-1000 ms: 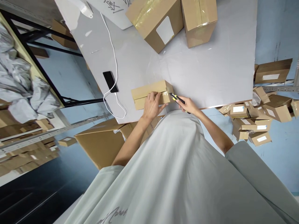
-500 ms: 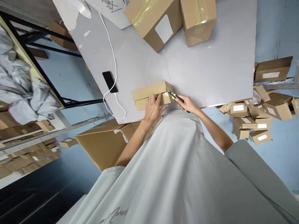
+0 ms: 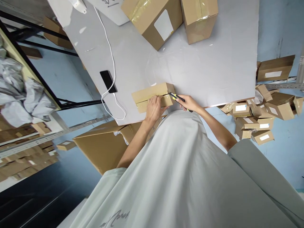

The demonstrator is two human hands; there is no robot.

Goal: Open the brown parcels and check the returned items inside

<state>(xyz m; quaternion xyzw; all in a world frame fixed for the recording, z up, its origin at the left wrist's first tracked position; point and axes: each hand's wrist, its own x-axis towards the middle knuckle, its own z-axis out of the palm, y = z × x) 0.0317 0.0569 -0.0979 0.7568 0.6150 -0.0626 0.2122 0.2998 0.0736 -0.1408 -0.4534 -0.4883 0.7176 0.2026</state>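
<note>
A small cardboard box (image 3: 150,92) lies near the front edge of the grey table, a seam running along its top. My left hand (image 3: 154,109) grips it, fingers over the top and thumb toward the near side. In my right hand (image 3: 189,103) is a black and yellow utility knife (image 3: 177,97), fingers wrapped around its handle. The knife's tip meets the right end of the box, at the taped seam. Whether the blade is inside the gap cannot be made out.
Two taped cartons, a larger one (image 3: 152,23) and a narrower one (image 3: 200,22), stand at the table's back. A phone (image 3: 108,81) with a white cable lies left. Below the table edge is a large open carton (image 3: 101,147). Several boxes (image 3: 255,117) are piled at right.
The knife tip has shifted slightly left, onto the seam at the box's right end. My left fingers have drawn closer together on the box. The whole view has shifted a little.
</note>
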